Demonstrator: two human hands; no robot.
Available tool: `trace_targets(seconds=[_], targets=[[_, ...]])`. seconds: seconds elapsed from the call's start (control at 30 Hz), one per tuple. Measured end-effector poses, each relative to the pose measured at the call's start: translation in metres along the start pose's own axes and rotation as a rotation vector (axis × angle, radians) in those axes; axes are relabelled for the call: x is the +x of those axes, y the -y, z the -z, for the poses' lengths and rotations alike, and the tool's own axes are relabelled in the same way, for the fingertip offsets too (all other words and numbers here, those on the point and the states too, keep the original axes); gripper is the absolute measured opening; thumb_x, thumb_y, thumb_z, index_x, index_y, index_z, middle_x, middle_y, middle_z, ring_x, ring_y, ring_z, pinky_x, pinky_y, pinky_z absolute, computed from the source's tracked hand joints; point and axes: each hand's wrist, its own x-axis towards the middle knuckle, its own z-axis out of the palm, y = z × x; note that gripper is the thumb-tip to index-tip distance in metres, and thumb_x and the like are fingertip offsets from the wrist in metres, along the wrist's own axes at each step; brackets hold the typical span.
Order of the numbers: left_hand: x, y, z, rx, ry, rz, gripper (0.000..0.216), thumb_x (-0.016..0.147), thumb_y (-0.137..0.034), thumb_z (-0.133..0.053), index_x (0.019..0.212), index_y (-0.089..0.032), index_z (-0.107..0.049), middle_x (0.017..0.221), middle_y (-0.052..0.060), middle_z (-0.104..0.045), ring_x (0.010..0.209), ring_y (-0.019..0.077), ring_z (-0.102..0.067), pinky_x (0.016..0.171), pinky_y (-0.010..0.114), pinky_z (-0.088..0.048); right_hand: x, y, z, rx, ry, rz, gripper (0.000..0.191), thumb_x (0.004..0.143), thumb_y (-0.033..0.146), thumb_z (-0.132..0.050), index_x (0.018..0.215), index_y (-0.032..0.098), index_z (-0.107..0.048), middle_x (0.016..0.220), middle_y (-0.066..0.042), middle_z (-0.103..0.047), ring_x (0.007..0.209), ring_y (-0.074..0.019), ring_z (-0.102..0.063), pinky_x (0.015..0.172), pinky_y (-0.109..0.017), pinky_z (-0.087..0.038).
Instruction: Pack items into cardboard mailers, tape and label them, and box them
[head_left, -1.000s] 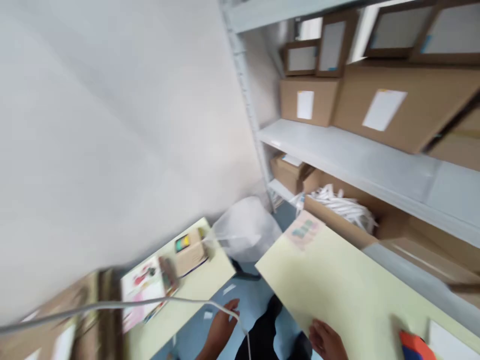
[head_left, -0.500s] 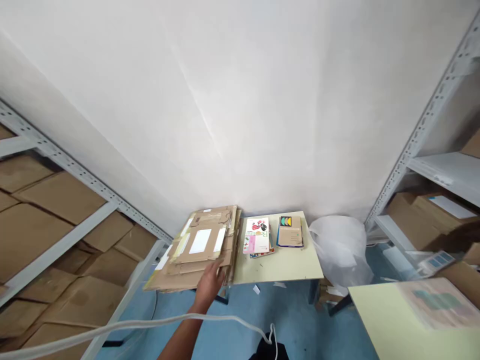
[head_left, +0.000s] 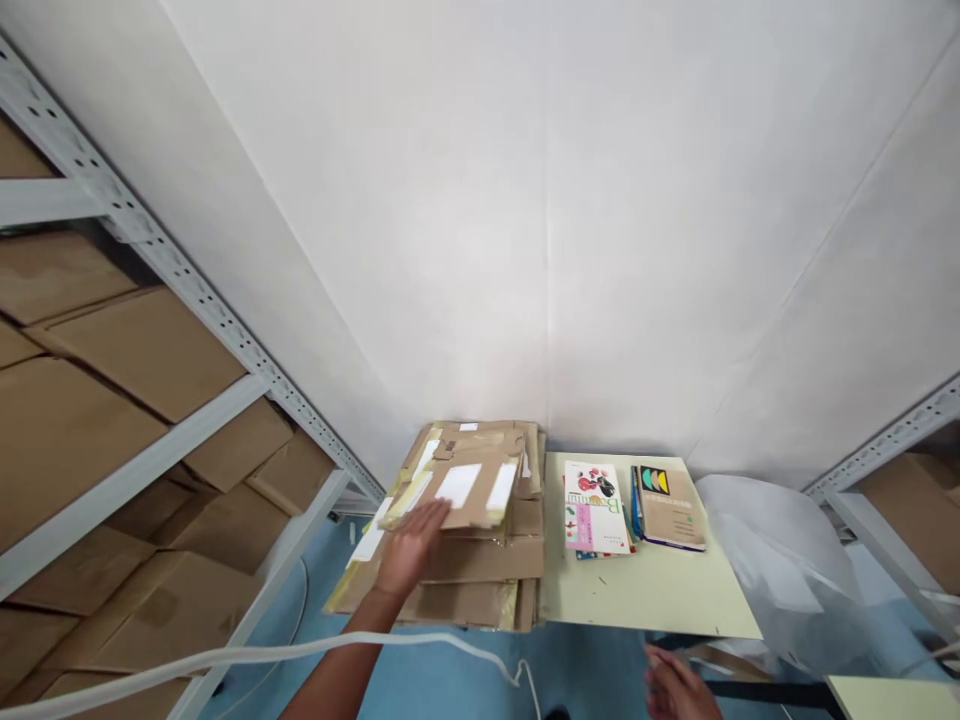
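A pile of flattened cardboard boxes [head_left: 480, 560] lies on the left part of a pale yellow table [head_left: 660, 595] against the white wall. My left hand [head_left: 409, 548] rests flat on top of the pile, fingers stretched out toward the top box with white labels [head_left: 459, 487]. My right hand [head_left: 675, 685] hangs low at the bottom edge, below the table's front edge, blurred; its fingers are partly visible and hold nothing I can make out. Two book piles lie on the table: a pink and white one [head_left: 594, 508] and a brown one [head_left: 667, 506].
Metal shelving [head_left: 150, 260] on the left holds stacked flattened cardboard. A clear plastic bag [head_left: 787, 580] sits right of the table, beside another shelf post [head_left: 885, 440]. A white cable [head_left: 247, 655] crosses the lower view. The floor is blue. A second table's corner [head_left: 892, 695] shows bottom right.
The view has swung left from the right-hand shelves to the wall and table. My left hand has reached forward onto the cardboard pile. My right hand has come off the nearer table.
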Motion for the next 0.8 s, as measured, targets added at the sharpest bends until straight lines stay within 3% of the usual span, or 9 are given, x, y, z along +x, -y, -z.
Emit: trace_targets(seconds=[0.13,0.23,0.33,0.43,0.53,0.67,0.8], targets=[[0.018,0.025,0.041,-0.126,-0.403,0.211,0.045,0.097,-0.032,-0.038,0.133,-0.021,-0.062,0.129,0.009,-0.071,0.118,0.0245,-0.067,0.108,0.039,-0.049,-0.001,0.052,-0.084,-0.072,0.158,0.066,0.049,0.05,0.056,-0.081,0.086,0.024,-0.076,0.076,-0.006,-0.073,0.064,-0.0238,-0.071,0.065,-0.036,-0.059],[0.026,0.037,0.056,-0.14,-0.535,0.215,0.045,0.1,-0.037,-0.038,0.134,-0.019,-0.06,0.127,0.01,-0.071,0.118,0.0253,-0.066,0.108,0.041,-0.049,-0.004,0.08,-0.139,-0.131,0.231,0.129,0.048,0.055,0.048,-0.08,0.094,0.021,-0.075,0.084,-0.006,-0.075,0.071,-0.0231,-0.072,0.063,-0.032,-0.056],[0.027,0.033,0.053,-0.104,-0.349,0.035,0.042,0.1,-0.039,-0.044,0.135,-0.021,-0.06,0.134,0.011,-0.066,0.128,0.0275,-0.058,0.114,0.048,-0.043,-0.002,0.093,-0.189,-0.067,0.311,0.136,0.052,0.056,0.047,-0.08,0.099,0.019,-0.072,0.089,-0.007,-0.075,0.079,-0.0237,-0.072,0.065,-0.031,-0.055],[0.024,0.019,0.038,-0.064,-0.136,-0.066,0.039,0.098,-0.041,-0.056,0.132,-0.022,-0.06,0.137,0.011,-0.06,0.123,0.0269,-0.059,0.107,0.051,-0.048,0.009,0.093,-0.226,0.027,0.351,0.104,0.056,0.058,0.05,-0.078,0.104,0.02,-0.069,0.089,-0.007,-0.074,0.083,-0.0253,-0.072,0.068,-0.032,-0.055],[0.022,0.007,0.026,-0.06,-0.08,-0.099,0.038,0.096,-0.04,-0.062,0.129,-0.02,-0.06,0.133,0.01,-0.06,0.113,0.0234,-0.063,0.096,0.046,-0.055,0.027,0.091,-0.238,-0.023,0.224,0.168,0.052,0.062,0.051,-0.072,0.105,0.022,-0.069,0.091,-0.008,-0.075,0.093,-0.0291,-0.072,0.074,-0.036,-0.056],[0.027,0.003,0.021,-0.055,-0.047,-0.113,0.037,0.096,-0.039,-0.062,0.128,-0.019,-0.06,0.13,0.01,-0.062,0.11,0.0227,-0.064,0.093,0.045,-0.057,0.049,0.087,-0.226,-0.384,-0.01,0.343,0.043,0.061,0.043,-0.068,0.098,0.021,-0.07,0.103,-0.012,-0.075,0.114,-0.0357,-0.064,0.092,-0.04,-0.051],[0.048,0.014,0.034,-0.047,-0.079,-0.108,0.037,0.096,-0.04,-0.062,0.128,-0.019,-0.06,0.13,0.01,-0.062,0.11,0.0226,-0.064,0.093,0.045,-0.056,0.053,0.085,-0.218,-0.483,0.039,0.331,0.036,0.061,0.04,-0.069,0.091,0.02,-0.072,0.091,-0.013,-0.076,0.106,-0.04,-0.066,0.091,-0.045,-0.048]])
